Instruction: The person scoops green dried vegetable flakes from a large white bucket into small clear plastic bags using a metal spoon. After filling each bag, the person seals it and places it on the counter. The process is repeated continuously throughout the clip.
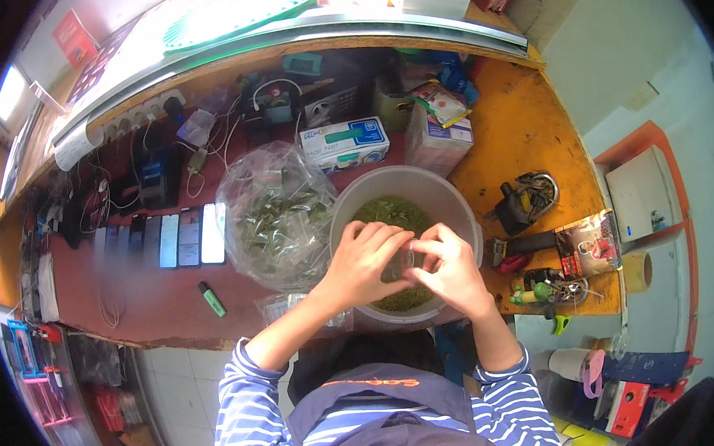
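Over the white bucket (466, 200), what looks like a small clear plastic bag (396, 268) is held between my two hands. My left hand (361, 262) curls round its left side, thumb and fingers bent inward. On the other side, my right hand (451, 271) pinches its edge with thumb and fingers. Green shredded dried leaves (393, 211) lie in the bucket below, partly hidden by my hands. Left of the bucket stands a large open clear bag of green leaves (279, 215). Flat clear plastic packets (280, 306) lie at the front edge, partly behind my left forearm.
Several phones (188, 236) lie in a row at left, near a green marker (212, 299). Behind the bucket stand a hair net box (346, 144) and a carton (438, 140). A padlock-like metal thing (526, 203) and a tape dispenser (522, 246) sit at right.
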The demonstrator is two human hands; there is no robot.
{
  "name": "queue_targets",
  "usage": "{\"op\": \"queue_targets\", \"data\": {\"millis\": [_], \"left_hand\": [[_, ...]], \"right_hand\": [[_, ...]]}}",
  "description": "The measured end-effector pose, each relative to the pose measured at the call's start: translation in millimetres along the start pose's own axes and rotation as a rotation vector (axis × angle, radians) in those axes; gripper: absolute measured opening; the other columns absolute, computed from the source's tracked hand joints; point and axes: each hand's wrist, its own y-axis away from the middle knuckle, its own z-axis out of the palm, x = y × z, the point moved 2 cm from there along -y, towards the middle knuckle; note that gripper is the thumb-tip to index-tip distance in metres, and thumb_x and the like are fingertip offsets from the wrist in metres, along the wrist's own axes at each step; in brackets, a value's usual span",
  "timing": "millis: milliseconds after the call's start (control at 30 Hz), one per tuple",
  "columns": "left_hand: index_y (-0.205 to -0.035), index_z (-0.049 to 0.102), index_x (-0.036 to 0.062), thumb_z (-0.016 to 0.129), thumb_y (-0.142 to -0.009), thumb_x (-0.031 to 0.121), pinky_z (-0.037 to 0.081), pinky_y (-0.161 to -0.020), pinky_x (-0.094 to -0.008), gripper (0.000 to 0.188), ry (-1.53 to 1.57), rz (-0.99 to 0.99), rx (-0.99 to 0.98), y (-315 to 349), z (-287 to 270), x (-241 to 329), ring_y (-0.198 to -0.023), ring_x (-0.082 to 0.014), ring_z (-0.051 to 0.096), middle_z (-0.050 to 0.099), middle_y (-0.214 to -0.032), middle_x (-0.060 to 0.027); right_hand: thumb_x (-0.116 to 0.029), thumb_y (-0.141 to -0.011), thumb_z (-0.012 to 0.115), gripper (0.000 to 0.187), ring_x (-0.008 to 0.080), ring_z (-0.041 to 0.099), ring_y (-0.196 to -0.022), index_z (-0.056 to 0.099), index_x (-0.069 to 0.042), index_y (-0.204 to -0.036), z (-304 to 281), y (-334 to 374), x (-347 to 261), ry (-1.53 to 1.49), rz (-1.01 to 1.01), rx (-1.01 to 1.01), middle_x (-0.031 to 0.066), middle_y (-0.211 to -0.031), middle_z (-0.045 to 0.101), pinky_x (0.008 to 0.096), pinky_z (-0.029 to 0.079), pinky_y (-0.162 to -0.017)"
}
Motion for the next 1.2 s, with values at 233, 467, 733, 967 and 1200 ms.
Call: {"op": "queue_targets", "data": {"millis": [233, 467, 733, 967, 1200], "left_hand": [[-0.115, 0.061, 0.0095, 0.088, -0.057, 0.019, 0.042, -0.089, -0.0407, 0.065, -0.034, -0.12, 0.223, 7, -34, -19, -0.104, -0.0279, 0.058, 0.061, -0.116, -0.009], [-0.127, 0.056, 0.0078, 0.09, -0.06, 0.017, 0.052, -0.079, -0.0324, 0.076, 0.214, -0.237, 0.271, 17, -47, -20, -0.105, -0.0235, 0.058, 0.057, -0.122, -0.0122], [-0.128, 0.055, 0.0079, 0.09, -0.062, 0.015, 0.051, -0.075, -0.0298, 0.075, 0.244, -0.186, 0.26, 17, -44, -16, -0.094, -0.0193, 0.058, 0.056, -0.119, -0.0108], [-0.128, 0.056, 0.0083, 0.089, -0.061, 0.018, 0.047, -0.069, -0.0274, 0.076, 0.2, -0.212, 0.307, 26, -57, -23, -0.082, -0.0142, 0.053, 0.056, -0.118, -0.0082], [-0.128, 0.056, 0.0063, 0.089, -0.062, 0.016, 0.049, -0.068, -0.0274, 0.074, 0.251, -0.241, 0.337, 30, -55, -29, -0.084, -0.015, 0.055, 0.056, -0.121, -0.01]], "right_hand": [[-0.007, -0.076, 0.07, 0.025, 0.0303, 0.063, -0.092, 0.072, -0.01, -0.101, 36, -31, 71, 0.648, -0.198, -0.148, 0.0123, -0.101, 0.063, 0.0418, 0.051, -0.08], [-0.009, -0.08, 0.065, 0.023, 0.033, 0.065, -0.092, 0.066, -0.005, -0.102, 64, -31, 80, 0.717, -0.157, -0.391, 0.014, -0.095, 0.066, 0.0438, 0.053, -0.08], [-0.007, -0.086, 0.052, 0.017, 0.0357, 0.065, -0.09, 0.063, -0.002, -0.099, 70, -44, 78, 0.813, -0.043, -0.403, 0.0171, -0.09, 0.064, 0.0443, 0.054, -0.077], [-0.013, -0.084, 0.06, 0.022, 0.0296, 0.064, -0.092, 0.076, -0.017, -0.098, 34, -67, 79, 0.852, -0.188, -0.212, 0.009, -0.083, 0.065, 0.0439, 0.052, -0.077], [-0.004, -0.073, 0.061, 0.009, 0.0318, 0.07, -0.073, 0.069, -0.001, -0.074, 49, -46, 73, 1.049, -0.211, -0.297, 0.0148, -0.078, 0.068, 0.0402, 0.056, -0.061]]}}
